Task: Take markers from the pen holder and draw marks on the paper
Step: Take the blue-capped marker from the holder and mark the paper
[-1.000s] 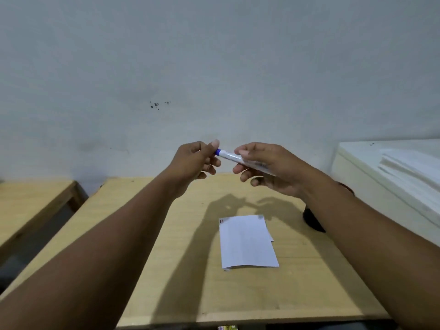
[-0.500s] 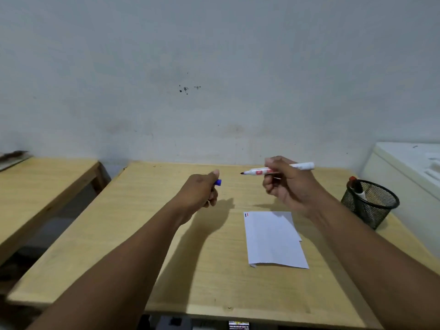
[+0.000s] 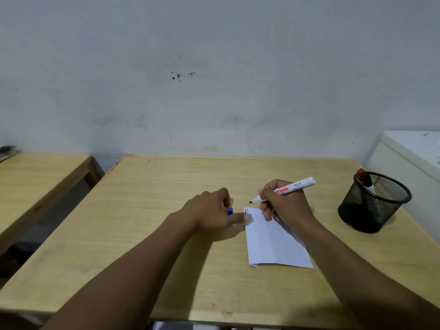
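A white sheet of paper (image 3: 273,241) lies on the wooden table (image 3: 154,206), with a short dark mark and a short red mark at its top left corner. My right hand (image 3: 283,206) grips an uncapped white marker (image 3: 295,185), its dark tip hovering just above that corner. My left hand (image 3: 209,210) holds the blue cap (image 3: 230,211) between its fingers, and one finger presses on the paper's left edge. At the right stands a black mesh pen holder (image 3: 373,203) with two markers (image 3: 365,181) in it.
A second wooden table (image 3: 35,182) stands to the left across a narrow gap. A white cabinet (image 3: 412,158) sits right behind the pen holder. A grey wall closes off the table's far edge.
Both hands have come down from chest height to the table. The marker's cap has been pulled off and stays in my left hand; the marker tip now hovers at the paper's corner.
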Motion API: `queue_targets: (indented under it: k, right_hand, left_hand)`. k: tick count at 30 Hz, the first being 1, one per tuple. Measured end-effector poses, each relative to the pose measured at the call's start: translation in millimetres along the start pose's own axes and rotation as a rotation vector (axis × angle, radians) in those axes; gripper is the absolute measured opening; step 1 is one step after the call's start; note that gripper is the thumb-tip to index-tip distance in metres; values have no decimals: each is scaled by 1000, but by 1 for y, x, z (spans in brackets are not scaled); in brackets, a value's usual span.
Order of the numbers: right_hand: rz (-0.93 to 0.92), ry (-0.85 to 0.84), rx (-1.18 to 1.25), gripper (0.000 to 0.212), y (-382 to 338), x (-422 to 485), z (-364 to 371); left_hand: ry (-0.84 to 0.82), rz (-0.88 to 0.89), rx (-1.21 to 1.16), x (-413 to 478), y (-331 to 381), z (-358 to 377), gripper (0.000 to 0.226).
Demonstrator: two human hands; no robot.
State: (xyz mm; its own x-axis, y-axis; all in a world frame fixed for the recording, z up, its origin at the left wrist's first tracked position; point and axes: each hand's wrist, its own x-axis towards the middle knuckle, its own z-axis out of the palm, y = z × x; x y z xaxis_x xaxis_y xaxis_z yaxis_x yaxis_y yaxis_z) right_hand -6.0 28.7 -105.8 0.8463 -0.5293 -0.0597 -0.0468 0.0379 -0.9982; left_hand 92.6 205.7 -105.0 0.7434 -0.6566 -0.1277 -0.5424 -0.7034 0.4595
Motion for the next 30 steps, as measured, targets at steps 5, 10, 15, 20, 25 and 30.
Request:
queue_targets:
  k: [5,10,15,20,25,30]
  right_hand:
    - [-34,32,-100,11,19,5,1]
    - [-63,32,-125,13,25,5,2]
    - [-93,28,-229,15,27,5,3]
    - [-95,-8,-265,16,25,4,3]
    - [21,42,-61,14,15,7,0]
    - [8,87,90,13,-20,10,-10]
  left_hand:
    - [-8,-32,160,4,10,9,78]
    - [-46,-34,109,5,9,8,77]
    - [-73,-46,98,7,10,7,78]
    - [-78,-52,97,7,11,6,78]
    - [-102,-81,-89,6,7,-2,65]
    - [-83,5,-253,15,-6,-21,15]
